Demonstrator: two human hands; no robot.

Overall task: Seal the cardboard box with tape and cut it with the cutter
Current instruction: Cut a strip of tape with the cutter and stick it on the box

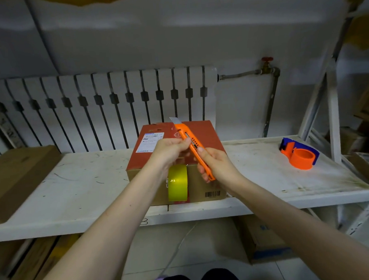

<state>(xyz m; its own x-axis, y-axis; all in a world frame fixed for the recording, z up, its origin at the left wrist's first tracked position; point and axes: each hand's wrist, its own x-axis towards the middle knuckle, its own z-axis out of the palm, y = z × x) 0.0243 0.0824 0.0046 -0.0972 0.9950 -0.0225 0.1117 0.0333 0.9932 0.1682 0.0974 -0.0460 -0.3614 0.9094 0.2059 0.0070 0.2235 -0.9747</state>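
White shelf board carries everything, with the red-topped cardboard box in the middle. The yellow tape roll hangs against the box's near face, right below both hands. The orange cutter slants over the box top, blade extended and pointing up and away. The right hand is wrapped tight round its handle; the left hand pinches the body nearer the blade. I'd guess the blade comes down to the tape next.
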